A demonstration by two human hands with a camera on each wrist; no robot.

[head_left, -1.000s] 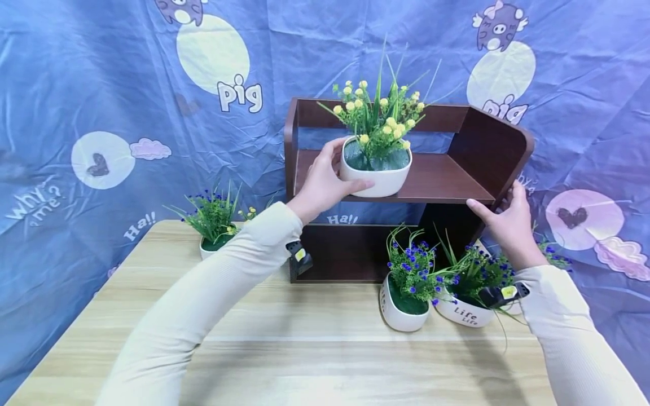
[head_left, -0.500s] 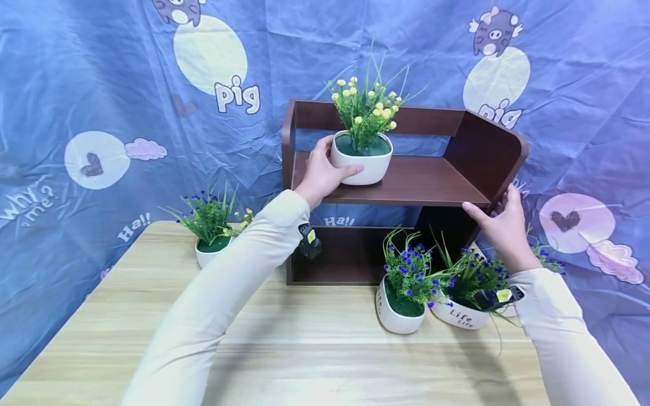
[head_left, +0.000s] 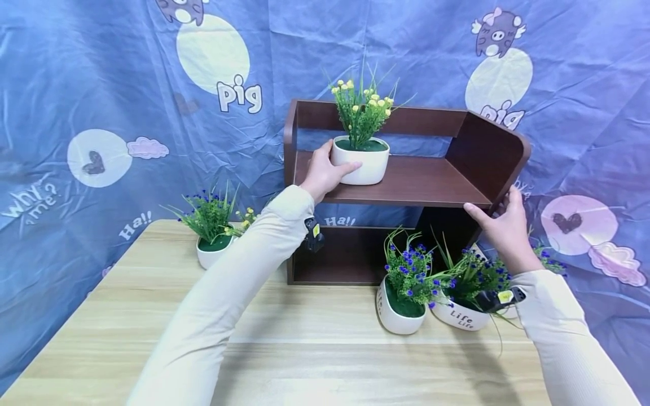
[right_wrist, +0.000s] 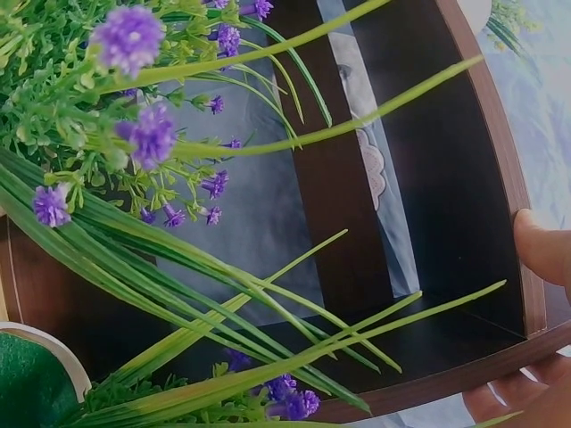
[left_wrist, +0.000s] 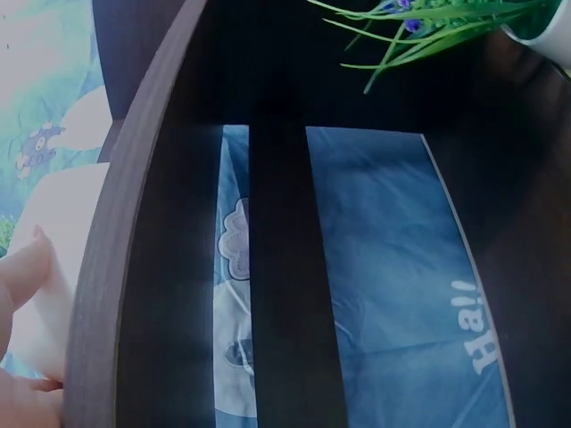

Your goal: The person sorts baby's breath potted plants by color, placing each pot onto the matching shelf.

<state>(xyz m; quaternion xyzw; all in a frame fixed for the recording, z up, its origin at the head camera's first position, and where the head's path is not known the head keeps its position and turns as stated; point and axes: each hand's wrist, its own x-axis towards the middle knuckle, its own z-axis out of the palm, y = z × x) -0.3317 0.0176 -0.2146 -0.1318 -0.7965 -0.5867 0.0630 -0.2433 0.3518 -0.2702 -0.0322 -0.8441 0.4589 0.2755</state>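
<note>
A white pot of yellow artificial flowers (head_left: pixel 361 160) sits over the left part of the upper board of a dark brown two-tier shelf (head_left: pixel 416 177). My left hand (head_left: pixel 326 170) grips this pot from its left side, thumb across the front and fingers behind. In the left wrist view the thumb (left_wrist: pixel 27 267) lies against the white pot (left_wrist: pixel 67 241). My right hand (head_left: pixel 503 228) holds the shelf's right side panel, thumb at the front edge and fingers around the outer face. The right wrist view shows that thumb (right_wrist: pixel 542 254) pressed on the board's edge.
Two white pots with blue-purple flowers, one nearer the middle (head_left: pixel 403 304) and one lettered "Life" (head_left: pixel 459 313), stand before the shelf's right end. Another blue-flowered pot (head_left: pixel 210 248) stands at left on the wooden table (head_left: pixel 304 361). A patterned blue cloth (head_left: pixel 117 73) hangs behind.
My left hand has moved the yellow-flowered pot left and farther back onto the upper board, and the pot now stands more level. The right hand keeps its hold on the shelf.
</note>
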